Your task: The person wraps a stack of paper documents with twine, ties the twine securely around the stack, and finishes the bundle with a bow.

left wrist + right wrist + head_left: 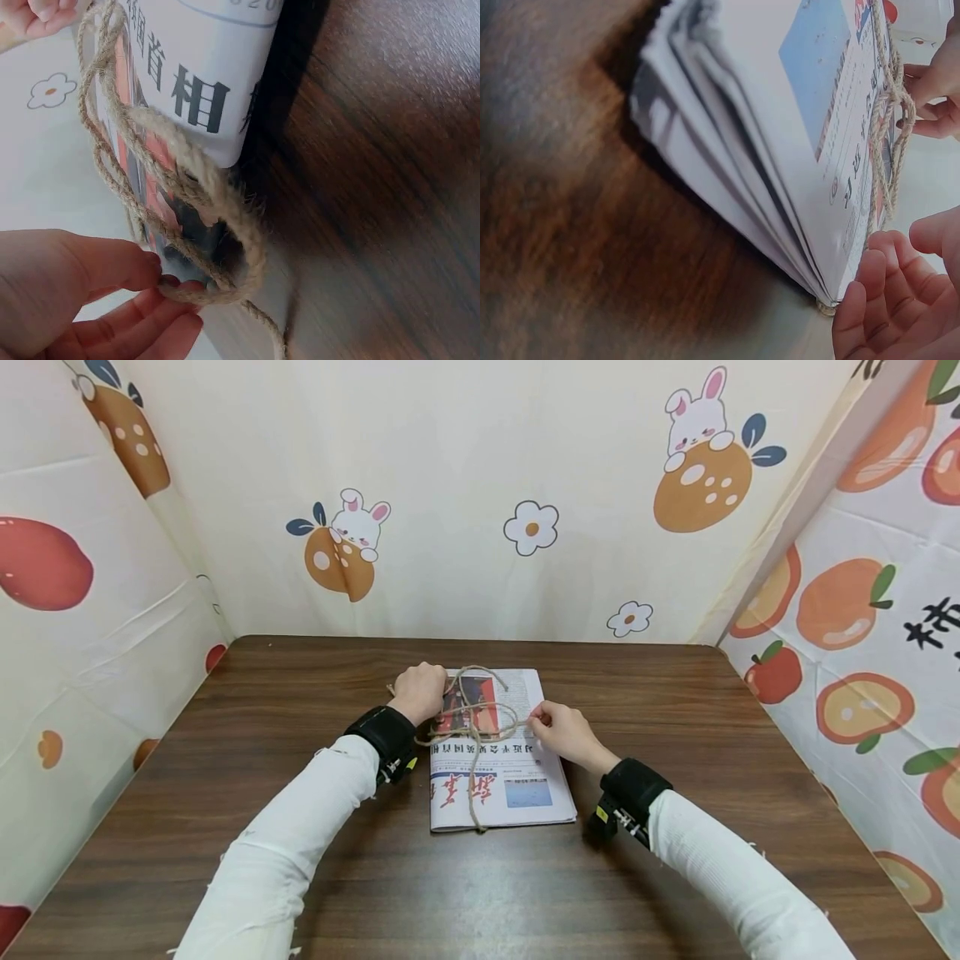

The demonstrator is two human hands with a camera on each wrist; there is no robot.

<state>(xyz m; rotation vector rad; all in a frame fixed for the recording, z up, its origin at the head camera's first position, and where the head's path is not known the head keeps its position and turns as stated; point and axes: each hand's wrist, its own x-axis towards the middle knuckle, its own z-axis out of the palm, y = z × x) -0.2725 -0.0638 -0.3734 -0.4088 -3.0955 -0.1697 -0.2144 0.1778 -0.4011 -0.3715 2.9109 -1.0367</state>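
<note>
A folded stack of newspapers (495, 793) lies on the table, with jute twine (473, 777) running along and across its top and crossing near the middle. At the stack's upper left, my left hand (418, 692) holds the twine. In the left wrist view its thumb and fingers (142, 266) pinch a loop of twine (251, 255) beside the paper edge. By the right edge my right hand (564, 731) pinches a strand of twine at its fingertips. The right wrist view shows its curled fingers (896, 292) close to the stack's corner; the strand is partly hidden there.
The dark wood table (300, 877) extends around the stack. A pale curtain (450, 468) with fruit and rabbit prints stands behind it, and printed sheets (862, 710) hang at both sides. Black bands (633, 793) with small cameras are on both wrists.
</note>
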